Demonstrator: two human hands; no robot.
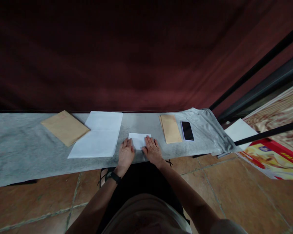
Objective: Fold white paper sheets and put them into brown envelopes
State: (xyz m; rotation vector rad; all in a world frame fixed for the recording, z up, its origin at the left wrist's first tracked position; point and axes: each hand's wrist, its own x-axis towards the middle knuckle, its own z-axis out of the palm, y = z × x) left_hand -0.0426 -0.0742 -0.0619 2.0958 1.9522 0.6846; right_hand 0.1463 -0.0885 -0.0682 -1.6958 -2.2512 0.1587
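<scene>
A small folded sheet of white paper (pixel 138 141) lies flat on the grey cloth-covered table right in front of me. My left hand (pixel 126 152) rests on its left edge with the fingers stretched out. On the opposite edge, my right hand (pixel 152 149) lies flat, fingers extended and pressing the paper down. Neither hand is wrapped round anything. A stack of larger white sheets (pixel 102 143) with a crease across it sits to the left of my left hand. Brown envelopes (pixel 172 129) lie to the right of my right hand.
More brown envelopes (pixel 64 127) overlap the white stack's left corner. A phone (pixel 187 131) lies right of the nearer envelopes. The narrow table (pixel 19 146) ends at bunched cloth on the right, beside black bars and a colourful box (pixel 273 157). A dark red curtain (pixel 136 65) hangs behind.
</scene>
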